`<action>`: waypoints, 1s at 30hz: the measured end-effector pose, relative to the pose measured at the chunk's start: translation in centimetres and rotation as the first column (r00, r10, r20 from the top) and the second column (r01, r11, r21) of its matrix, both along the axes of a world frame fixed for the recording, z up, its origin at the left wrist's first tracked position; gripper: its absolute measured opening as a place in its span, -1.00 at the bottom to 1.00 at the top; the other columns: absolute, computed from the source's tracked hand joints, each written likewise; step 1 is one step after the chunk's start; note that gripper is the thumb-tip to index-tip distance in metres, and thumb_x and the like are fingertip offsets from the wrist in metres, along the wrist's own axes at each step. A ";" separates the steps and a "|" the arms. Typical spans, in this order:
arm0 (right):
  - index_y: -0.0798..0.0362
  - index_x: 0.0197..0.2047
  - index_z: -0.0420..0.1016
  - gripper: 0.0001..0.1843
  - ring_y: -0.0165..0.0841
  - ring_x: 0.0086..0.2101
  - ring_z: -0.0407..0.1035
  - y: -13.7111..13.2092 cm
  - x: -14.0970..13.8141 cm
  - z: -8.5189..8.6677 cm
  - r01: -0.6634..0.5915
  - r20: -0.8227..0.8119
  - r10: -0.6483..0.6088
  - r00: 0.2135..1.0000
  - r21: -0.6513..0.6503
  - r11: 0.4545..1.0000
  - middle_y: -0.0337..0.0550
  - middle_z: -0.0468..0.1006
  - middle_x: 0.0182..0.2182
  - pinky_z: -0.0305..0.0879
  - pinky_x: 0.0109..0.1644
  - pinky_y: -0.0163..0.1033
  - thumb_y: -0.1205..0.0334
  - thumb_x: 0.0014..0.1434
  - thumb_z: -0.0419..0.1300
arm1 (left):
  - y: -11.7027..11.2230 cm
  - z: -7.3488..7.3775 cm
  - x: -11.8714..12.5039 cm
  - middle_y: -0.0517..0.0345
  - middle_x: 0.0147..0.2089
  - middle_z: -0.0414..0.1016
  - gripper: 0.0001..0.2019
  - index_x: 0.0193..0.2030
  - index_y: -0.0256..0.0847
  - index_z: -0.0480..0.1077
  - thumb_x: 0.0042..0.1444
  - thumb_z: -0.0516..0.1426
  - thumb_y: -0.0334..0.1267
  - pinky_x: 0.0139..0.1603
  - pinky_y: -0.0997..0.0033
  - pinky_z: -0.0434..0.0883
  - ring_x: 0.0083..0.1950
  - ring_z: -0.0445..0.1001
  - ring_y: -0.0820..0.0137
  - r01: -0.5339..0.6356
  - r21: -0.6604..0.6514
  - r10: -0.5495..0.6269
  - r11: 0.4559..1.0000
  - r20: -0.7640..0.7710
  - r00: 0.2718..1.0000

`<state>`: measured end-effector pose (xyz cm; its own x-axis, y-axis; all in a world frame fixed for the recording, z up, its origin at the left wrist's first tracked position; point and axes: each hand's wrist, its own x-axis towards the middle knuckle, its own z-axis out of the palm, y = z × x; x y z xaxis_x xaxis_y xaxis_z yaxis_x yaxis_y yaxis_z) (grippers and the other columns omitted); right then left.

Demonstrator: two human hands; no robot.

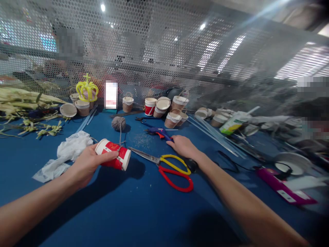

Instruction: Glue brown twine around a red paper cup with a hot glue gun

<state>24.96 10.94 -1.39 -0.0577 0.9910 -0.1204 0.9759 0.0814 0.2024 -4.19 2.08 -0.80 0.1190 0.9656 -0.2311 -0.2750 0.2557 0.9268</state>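
My left hand (88, 163) grips a red and white paper cup (114, 155), held on its side just above the blue table (144, 206), its mouth pointing right. A strand of twine runs from the cup up to a grey twine ball (118, 123). My right hand (183, 145) reaches forward and lies over the rear end of a blue glue gun (158, 132); its fingers are curled at the gun's handle. Between my hands lie scissors (169, 166) with one yellow and one red handle, blades pointing left.
Several twine-wrapped paper cups (174, 118) and a plain red cup (149, 106) stand along the mesh screen at the back. A yellow crown (87, 90) sits on cups at the back left, beside dried plant stems (25, 103). A crumpled white bag (69, 149) lies left; glue sticks, cables and tape lie right.
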 end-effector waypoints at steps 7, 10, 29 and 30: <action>0.23 -0.07 0.39 -0.63 -0.17 -0.16 0.39 -0.1 1.3 0.4 -0.017 -0.003 0.017 1.000 -0.045 0.999 0.14 0.49 -0.16 0.24 -0.21 -0.25 0.16 0.20 -0.04 | 0.0 -0.1 0.1 0.25 -0.52 0.55 -0.84 -0.48 -0.26 0.40 -0.22 0.30 -0.34 -0.45 0.64 0.37 -0.50 0.46 0.52 0.014 -0.010 -0.014 1.000 -0.007 1.000; 0.13 -0.11 0.44 -0.68 -0.21 -0.18 0.41 -0.4 2.2 0.8 -0.025 0.010 0.026 1.000 -0.097 0.995 0.04 0.52 -0.18 0.25 -0.22 -0.29 0.17 0.17 0.00 | 0.0 -0.3 0.0 0.25 -0.51 0.55 -0.82 -0.46 -0.25 0.42 -0.24 0.31 -0.33 -0.43 0.60 0.37 -0.48 0.47 0.50 0.019 -0.011 -0.019 1.000 -0.008 1.000; 0.09 -0.43 0.43 -0.46 -0.33 -0.35 0.37 -8.1 -10.6 3.5 -0.452 -0.907 0.138 0.398 -0.063 0.890 -0.07 0.51 -0.36 0.27 -0.28 -0.24 -0.10 0.20 -0.19 | -1.9 0.0 1.3 0.23 -0.54 0.49 -0.81 -0.48 -0.30 0.41 -0.27 0.29 -0.30 -0.46 0.55 0.33 -0.54 0.35 0.52 0.091 0.126 -0.065 0.988 -0.202 0.977; 0.10 -0.44 0.42 -0.43 -0.35 -0.40 0.36 -7.8 -11.0 2.9 -0.463 -0.939 0.031 0.342 -0.140 0.875 -0.08 0.51 -0.41 0.27 -0.32 -0.25 -0.14 0.18 -0.21 | -2.1 0.0 1.4 0.24 -0.56 0.47 -0.82 -0.50 -0.30 0.40 -0.27 0.28 -0.30 -0.50 0.56 0.31 -0.56 0.32 0.53 0.105 0.151 -0.065 0.983 -0.245 0.967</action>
<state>13.91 3.10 1.49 -0.5768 0.8077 -0.1220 0.4620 0.1994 -0.8642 -2.82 0.01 -0.84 0.1628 0.9811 -0.1050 -0.0253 0.1106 0.9935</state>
